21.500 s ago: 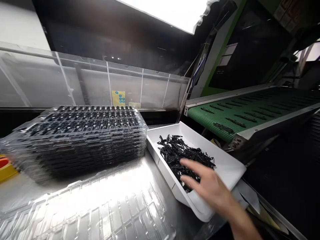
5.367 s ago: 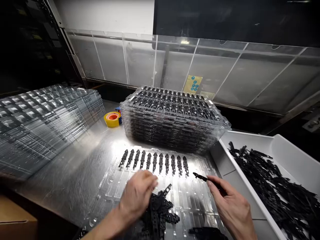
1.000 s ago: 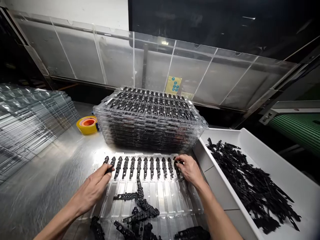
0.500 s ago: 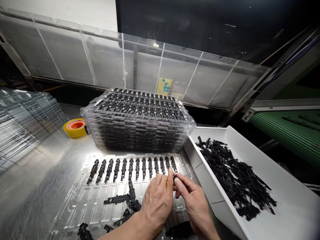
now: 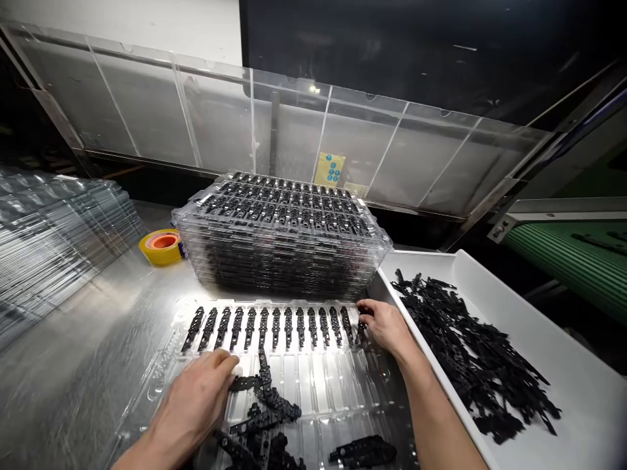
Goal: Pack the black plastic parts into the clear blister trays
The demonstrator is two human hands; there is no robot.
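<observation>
Head-worn view, facing forward and down, near tray (image 5: 337, 385)

- One left hand (image 5: 196, 398) and one right hand (image 5: 386, 324) are seen.
- Fourteen black parts (image 5: 288, 326) are lined up in one front tray (image 5: 313, 378) (one is partly covered).
- Two tray stacks (image 5: 284, 254) are seen.
- One white bin (image 5: 578, 398), one tape roll (image 5: 161, 256) and one conveyor belt (image 5: 563, 254) are shown.

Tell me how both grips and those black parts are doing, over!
Right grip: at the right-end black part of the back row. Left grip: beside loose black parts. Those lie across some nearer slots of the clear tray.
</observation>
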